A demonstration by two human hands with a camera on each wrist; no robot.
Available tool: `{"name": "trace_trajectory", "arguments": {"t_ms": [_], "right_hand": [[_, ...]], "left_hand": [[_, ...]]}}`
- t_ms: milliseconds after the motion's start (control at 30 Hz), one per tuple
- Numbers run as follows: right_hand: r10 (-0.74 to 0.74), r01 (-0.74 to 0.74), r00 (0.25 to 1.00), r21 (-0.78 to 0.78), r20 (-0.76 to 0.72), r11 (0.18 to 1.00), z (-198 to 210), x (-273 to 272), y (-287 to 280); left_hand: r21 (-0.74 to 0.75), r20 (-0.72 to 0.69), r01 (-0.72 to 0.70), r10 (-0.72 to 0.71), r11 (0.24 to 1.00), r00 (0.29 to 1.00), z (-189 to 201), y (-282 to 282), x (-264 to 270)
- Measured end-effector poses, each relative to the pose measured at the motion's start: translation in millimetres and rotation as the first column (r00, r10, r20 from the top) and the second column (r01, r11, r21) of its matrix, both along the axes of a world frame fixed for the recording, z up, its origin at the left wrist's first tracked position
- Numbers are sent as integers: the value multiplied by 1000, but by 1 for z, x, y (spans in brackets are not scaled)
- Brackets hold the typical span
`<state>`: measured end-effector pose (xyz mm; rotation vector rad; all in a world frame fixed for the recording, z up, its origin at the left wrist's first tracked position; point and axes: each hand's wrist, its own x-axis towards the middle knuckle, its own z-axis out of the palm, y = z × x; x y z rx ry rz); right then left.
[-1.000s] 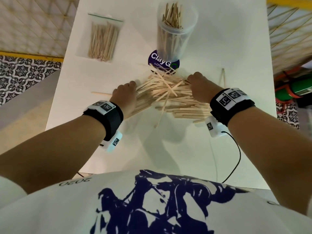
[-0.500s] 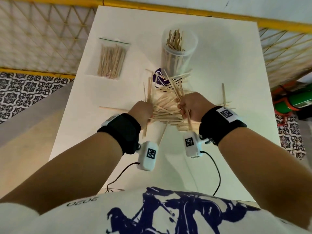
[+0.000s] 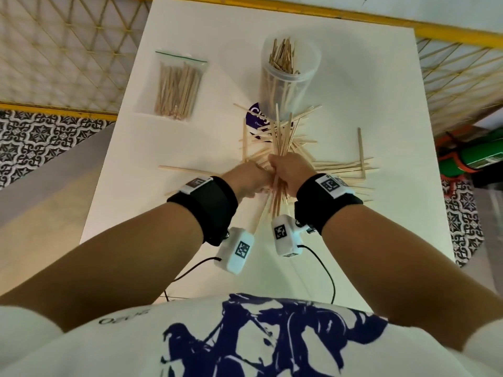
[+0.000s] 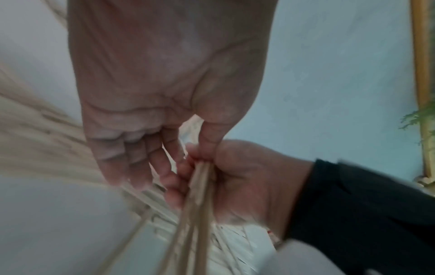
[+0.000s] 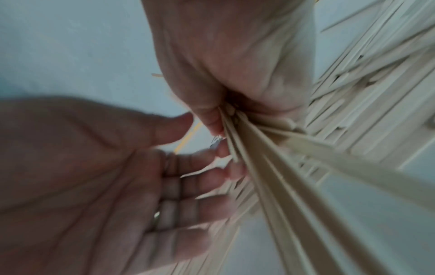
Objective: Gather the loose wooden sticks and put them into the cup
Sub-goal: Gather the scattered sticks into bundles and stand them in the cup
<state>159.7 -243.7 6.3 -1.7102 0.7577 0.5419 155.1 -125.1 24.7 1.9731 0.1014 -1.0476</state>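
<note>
My right hand (image 3: 288, 170) grips a bundle of wooden sticks (image 3: 281, 137), raised on end above the table in front of the clear cup (image 3: 288, 74). The cup stands upright with several sticks in it. In the right wrist view the fingers (image 5: 235, 55) are curled round the bundle (image 5: 270, 176). My left hand (image 3: 245, 178) lies against the bundle's left side. Its fingers (image 4: 150, 158) are nearly straight and its thumb touches the right hand (image 4: 247, 176). More loose sticks (image 3: 343, 170) lie fanned on the table under and right of the hands.
A zip bag of sticks (image 3: 178, 88) lies at the back left of the white table (image 3: 394, 240). A purple label (image 3: 255, 118) lies at the cup's foot. Single sticks lie at the left (image 3: 185, 169) and right (image 3: 361, 151). Yellow rails border the table.
Both hands came together from the sides of the pile. The right hand closed round a bundle and lifted it upright, and the left hand opened against it. Part of the pile stayed on the table.
</note>
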Motion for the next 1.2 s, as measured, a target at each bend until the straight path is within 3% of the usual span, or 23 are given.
{"name": "trace_trajectory", "arguments": {"t_ms": [100,200,267,367,467,600,700,800,967,1067,1133,1200], "right_hand": [[-22,8,995,146,101,989,6,-5,-5],[237,-259,947,77,216,963,13,-7,-3],[399,-406,886,-22,235,914,22,-5,3],[383,-410,876,35,293,911,38,1,7],[250,-299,862,46,441,953,65,18,-3],[-101,-94,739,250,666,964,118,50,-20],[-176,-178,656,377,734,909,143,58,-13],[-106,-224,674,339,731,914,132,53,-2],[-77,-132,765,273,640,953,95,35,10],[-45,-18,793,98,608,995,103,48,8],[-121,107,733,62,670,992,127,74,-4],[-209,176,614,126,761,976,151,103,-22]], "left_hand": [[-57,53,-175,178,983,983,-3,18,11],[-278,-39,-347,350,896,936,6,20,21],[-375,81,-274,326,886,942,20,12,24],[-472,168,-228,341,851,925,38,2,25],[-615,-40,-357,424,703,905,43,8,33],[-486,-530,-730,502,481,684,32,16,41],[-410,-656,-824,502,391,564,34,5,37],[-406,-693,-851,495,332,524,46,-10,37],[-440,-657,-816,485,375,578,52,-20,45],[-402,-622,-775,475,488,622,47,-22,45],[-366,-573,-738,487,568,659,38,-17,52],[-342,-461,-677,512,652,725,26,-9,58]]}}
